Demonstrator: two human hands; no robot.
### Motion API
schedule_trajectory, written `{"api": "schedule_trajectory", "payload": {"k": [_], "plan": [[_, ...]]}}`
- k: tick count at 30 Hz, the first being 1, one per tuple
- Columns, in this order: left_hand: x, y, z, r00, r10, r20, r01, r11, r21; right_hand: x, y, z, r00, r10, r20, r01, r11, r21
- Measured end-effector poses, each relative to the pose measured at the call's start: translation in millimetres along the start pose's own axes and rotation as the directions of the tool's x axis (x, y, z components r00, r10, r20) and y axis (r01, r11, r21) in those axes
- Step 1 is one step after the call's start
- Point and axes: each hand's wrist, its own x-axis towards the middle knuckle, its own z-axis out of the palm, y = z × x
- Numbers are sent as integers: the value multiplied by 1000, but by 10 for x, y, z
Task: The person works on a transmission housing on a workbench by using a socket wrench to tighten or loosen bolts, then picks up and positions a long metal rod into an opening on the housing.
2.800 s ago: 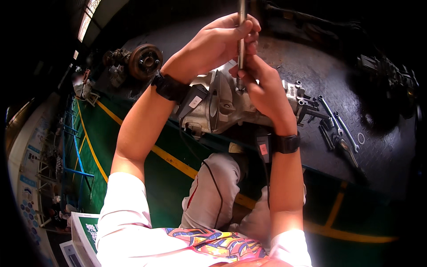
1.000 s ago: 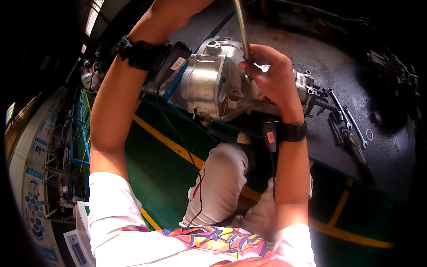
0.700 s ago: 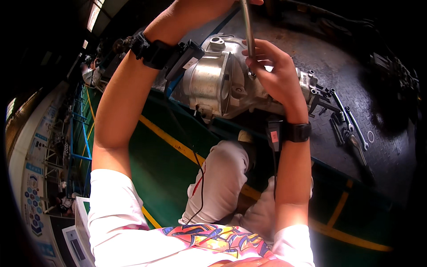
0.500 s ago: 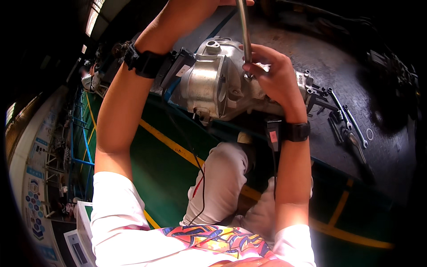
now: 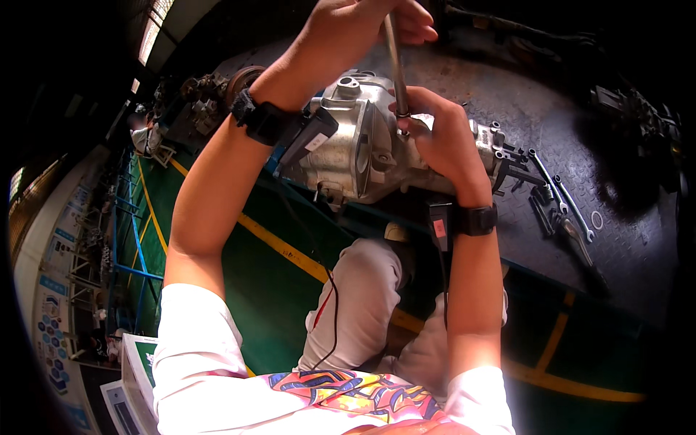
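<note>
A cast-metal gearbox housing (image 5: 337,156) rests on the dark workbench in front of me. From its top a long-shafted steel socket wrench (image 5: 395,61) rises, tilted slightly left. My right hand (image 5: 446,134) is closed around the wrench's lower end, thumb and fingers pinching it just above the housing. At the upper end is my left hand (image 5: 377,18), its fingers loosely curled beside the shaft. The wrench's top is hidden behind that hand, and its tip is mostly covered by my right fingers.
Combination spanners (image 5: 562,192) and a ratchet handle (image 5: 580,243) lie on the workbench (image 5: 623,246) to the right, near a thin ring (image 5: 597,220). A cable (image 5: 335,304) hangs over my leg. Farther left, a person (image 5: 147,138) sits by blue railings.
My left hand has shifted down and to the right at the wrench's top, and more of its fingers show. My right hand stays at the lower end. The view has shifted slightly.
</note>
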Motion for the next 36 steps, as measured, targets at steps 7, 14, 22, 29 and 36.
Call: {"api": "schedule_trajectory", "payload": {"k": [7,14,22,29,36], "plan": [[-87,-197,81,992,-109,-55,90,957,-275,-69,17,-25,998,-56,-6,55,992,-109],[-185,-46,8,916,249,-314,-172,952,251,-72,61,-38,996,-58,61,77,921,-382],[-148,375,-183,789,347,-507,-295,938,184,-77,38,76,994,-94,-60,69,942,-329],[-353,530,-197,770,292,-567,-261,955,139,-57,-15,31,989,-147,-9,136,940,-314],[-428,484,-89,804,267,-531,-226,964,142,-71,6,-22,994,-106,-1,91,855,-511]]}}
